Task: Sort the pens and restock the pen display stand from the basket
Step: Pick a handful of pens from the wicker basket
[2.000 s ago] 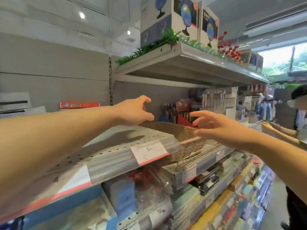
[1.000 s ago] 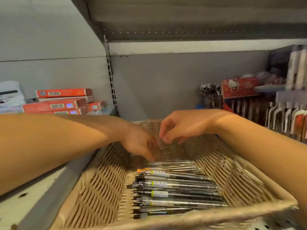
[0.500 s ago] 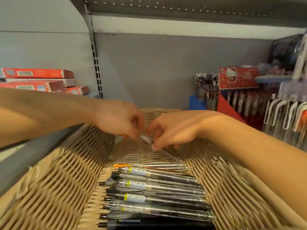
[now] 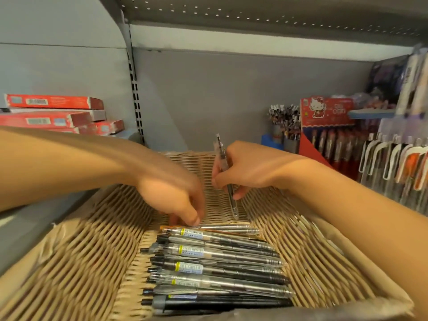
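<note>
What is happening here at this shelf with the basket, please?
A person is sorting pens in a wicker basket on a shop shelf. The right hand holds one clear pen nearly upright above the basket floor. The left hand reaches down to the far end of the row of pens lying side by side in the basket. The pen display stand waits at the right; this pen has not yet gone into it.

Dim, warm indoor light from above; soft shadows under the grey perforated metal shelf [image 4: 254, 17]. Wide-angle bending at edges, motion blur on the left hand [image 4: 171, 193].
</note>
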`<state>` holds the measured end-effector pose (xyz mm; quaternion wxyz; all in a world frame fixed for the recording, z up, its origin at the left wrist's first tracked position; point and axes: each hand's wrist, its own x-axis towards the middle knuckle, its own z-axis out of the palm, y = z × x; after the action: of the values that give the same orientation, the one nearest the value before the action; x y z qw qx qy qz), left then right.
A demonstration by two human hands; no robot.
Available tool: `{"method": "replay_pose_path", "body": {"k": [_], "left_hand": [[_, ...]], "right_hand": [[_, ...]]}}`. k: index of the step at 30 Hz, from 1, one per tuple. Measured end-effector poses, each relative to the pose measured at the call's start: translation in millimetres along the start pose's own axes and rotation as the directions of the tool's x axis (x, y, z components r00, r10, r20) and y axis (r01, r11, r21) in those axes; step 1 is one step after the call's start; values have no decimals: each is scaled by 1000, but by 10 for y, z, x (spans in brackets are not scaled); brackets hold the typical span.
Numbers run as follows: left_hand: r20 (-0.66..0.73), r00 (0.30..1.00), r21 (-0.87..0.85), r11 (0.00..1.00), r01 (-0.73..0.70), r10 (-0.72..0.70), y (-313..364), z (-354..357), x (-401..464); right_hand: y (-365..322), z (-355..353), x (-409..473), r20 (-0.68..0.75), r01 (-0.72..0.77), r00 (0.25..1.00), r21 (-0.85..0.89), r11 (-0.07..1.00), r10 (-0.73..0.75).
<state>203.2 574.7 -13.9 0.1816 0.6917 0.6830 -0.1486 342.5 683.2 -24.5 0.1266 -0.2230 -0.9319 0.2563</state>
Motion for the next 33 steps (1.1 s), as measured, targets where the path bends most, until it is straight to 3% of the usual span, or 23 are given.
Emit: {"method": "replay_pose_path", "body": {"k": [3, 11, 13, 15, 18, 20, 28, 30, 33], "left_hand": [[63, 996, 129, 990, 51, -59, 6, 8, -46], [91, 996, 31, 1000, -5, 2, -148, -22, -13], [-32, 999, -29, 999, -16, 15, -142, -81, 6], [-256, 967, -92, 996, -18, -7, -150, -175, -12], [-556, 830, -196, 978, -75, -47, -176, -271, -46], [-647, 761, -263, 953, -151, -58, -176, -253, -36], [-582, 812, -324, 905, -277, 40, -52, -205, 20], [-567, 823, -291, 934, -209, 7, -96, -214, 12], [-439, 897, 13, 998, 65, -52, -158, -175, -68]], "right_hand": [[1, 11, -3, 15, 9, 1000, 21, 1000, -9], [-9, 21, -11, 34, 8, 999, 28, 1000, -9], [-1, 23, -16, 36, 3, 999, 36, 999, -4], [8, 15, -20, 47, -1, 999, 50, 999, -2], [34, 2, -55, 81, -21, 997, 60, 998, 16], [9, 2, -80, 100, -21, 995, 78, 997, 13], [-93, 3, -127, 76, 7, 997, 85, 996, -14], [-96, -1, -146, 40, 2, 999, 119, 993, -6], [-84, -19, -151, -1, 16, 1000, 112, 994, -16]]}}
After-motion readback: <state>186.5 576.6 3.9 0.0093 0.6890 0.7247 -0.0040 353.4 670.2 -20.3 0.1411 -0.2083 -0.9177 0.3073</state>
